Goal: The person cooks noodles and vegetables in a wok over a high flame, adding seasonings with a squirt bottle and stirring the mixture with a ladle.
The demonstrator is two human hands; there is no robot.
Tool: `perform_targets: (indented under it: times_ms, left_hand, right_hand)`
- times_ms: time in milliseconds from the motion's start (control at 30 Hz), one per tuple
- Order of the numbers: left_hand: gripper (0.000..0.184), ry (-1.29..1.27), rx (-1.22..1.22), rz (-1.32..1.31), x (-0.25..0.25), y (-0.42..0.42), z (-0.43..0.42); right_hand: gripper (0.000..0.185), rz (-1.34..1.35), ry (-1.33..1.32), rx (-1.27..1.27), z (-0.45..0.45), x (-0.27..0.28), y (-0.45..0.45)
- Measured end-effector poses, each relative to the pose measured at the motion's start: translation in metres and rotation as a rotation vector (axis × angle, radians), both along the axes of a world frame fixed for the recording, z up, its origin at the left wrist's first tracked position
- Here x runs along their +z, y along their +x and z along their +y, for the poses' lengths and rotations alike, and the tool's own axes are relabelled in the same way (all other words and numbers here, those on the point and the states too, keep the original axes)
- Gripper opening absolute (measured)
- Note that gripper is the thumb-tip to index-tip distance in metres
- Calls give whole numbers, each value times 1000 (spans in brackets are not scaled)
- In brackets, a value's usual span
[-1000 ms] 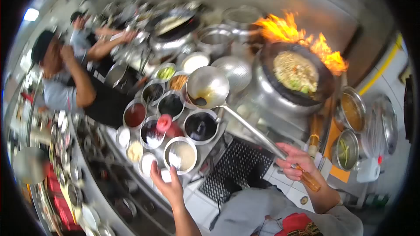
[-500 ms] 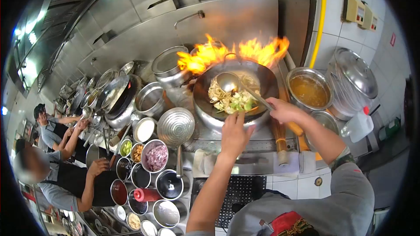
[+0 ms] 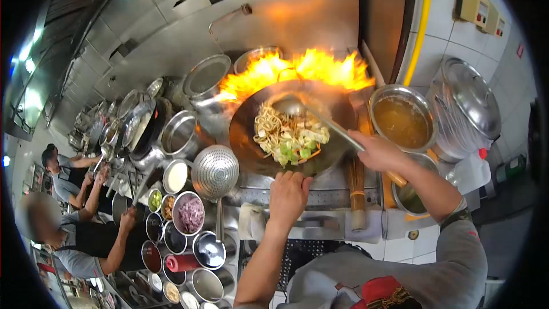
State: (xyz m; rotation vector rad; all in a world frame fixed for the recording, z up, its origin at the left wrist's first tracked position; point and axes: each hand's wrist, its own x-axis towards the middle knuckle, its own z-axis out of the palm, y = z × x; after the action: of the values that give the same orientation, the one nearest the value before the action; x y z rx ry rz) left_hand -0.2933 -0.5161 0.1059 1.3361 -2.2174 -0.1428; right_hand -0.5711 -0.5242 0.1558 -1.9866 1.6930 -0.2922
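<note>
Noodles mixed with cut cabbage lie in a dark wok over the burner. My left hand is closed at the wok's near edge, its fingers curled over the rim; whether there is a handle or cloth underneath is hidden. A metal ladle is gripped in my right hand by the end of its long handle. Its bowl rests among the noodles towards the back of the wok. Tall flames rise behind the wok's far rim.
Right of the wok stands a pot of brown broth, beside a bamboo brush. A perforated skimmer lies left, over ingredient containers including chopped onion and a red bottle. Co-workers cook further left.
My left hand has gone from outstretched fingers to a closed grip at the wok's rim. The wok has shifted and tipped nearer me, and the noodles have spread. The ladle remains in my right hand.
</note>
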Motion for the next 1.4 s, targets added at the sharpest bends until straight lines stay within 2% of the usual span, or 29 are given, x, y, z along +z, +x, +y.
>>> perform_targets:
  times_ms: [100,167,233,267,367,467,533,567,667,767,867,967,1067,1200,1300,1333,1400]
  left_hand:
    - [18,40,-12,73,-9,4,-1]
    - [17,-16,-15,69,-15,6,-6]
    - [16,-17,-33,135,-13,7,-12]
    - [17,-7,-24,114,-15,8,-12]
    - [15,8,-14,103,-18,15,-13]
    - [15,0,-54,178,-13,20,-13]
    - [21,-6,-85,223,-9,27,-10]
    - [20,9,-103,232,-11,29,-13]
    - [18,61,-131,241,-21,31,-21]
    - [15,83,-169,224,-26,27,-27]
    - [12,116,-179,256,-10,28,-21]
    - [12,132,-182,210,-25,28,-32]
    - [11,113,-194,206,-16,28,-35]
    - [12,162,-225,222,-23,28,-37]
    - [12,126,-222,220,-22,33,-35]
    - [13,136,-195,222,-12,35,-31]
    - [13,162,-197,198,-10,36,-32]
  right_hand:
    - [62,52,183,-102,-16,22,29]
    - [62,-32,-14,23,-26,-6,23]
    - [61,-84,-115,88,-8,0,28]
    - [60,-108,-74,71,0,7,32]
    - [62,-210,439,-133,2,44,57]
    - [63,45,23,51,2,11,43]
    - [65,128,2,49,14,18,31]
    - [65,170,-6,56,21,25,26]
    - [65,0,101,62,55,57,14]
    - [65,94,173,-25,61,51,22]
    - [64,120,133,-39,57,34,13]
    - [66,78,-35,104,77,56,-5]
    - [66,-69,179,71,94,69,-2]
    - [67,52,256,-47,68,46,26]
    - [70,170,40,130,79,37,-12]
    - [73,14,136,115,88,52,-19]
    - [74,-18,170,140,98,56,-30]
